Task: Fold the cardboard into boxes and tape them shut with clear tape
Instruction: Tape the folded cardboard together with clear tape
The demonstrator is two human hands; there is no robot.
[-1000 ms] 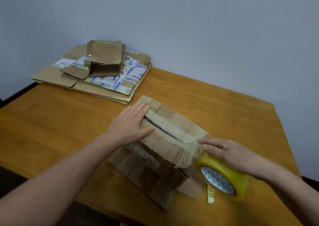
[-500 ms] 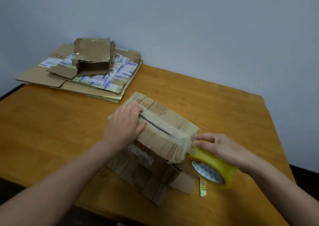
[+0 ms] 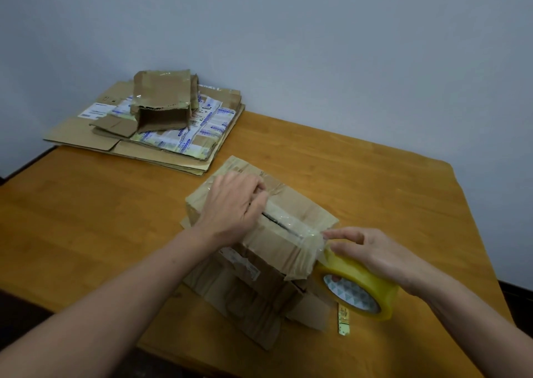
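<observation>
A worn brown cardboard box (image 3: 302, 213) stands on the wooden table (image 3: 86, 219) in the middle. Clear tape runs along its top seam and down its near right end. My left hand (image 3: 233, 204) lies on the box top at the far end of the seam, fingers curled and pressing on the tape. My right hand (image 3: 372, 250) grips the yellow tape roll (image 3: 357, 288) at the box's right end, with the tape still joined to the strip on the box.
A stack of flattened cardboard sheets (image 3: 86, 135) lies at the table's far left corner, with a small torn open box (image 3: 161, 103) on top. A small yellow-green paper strip (image 3: 343, 320) lies beside the roll. The table's right edge is close behind my right hand.
My left hand went from flat on the box top to curled, sliding toward the seam's far end. My right hand has kept the roll at the box's right end.
</observation>
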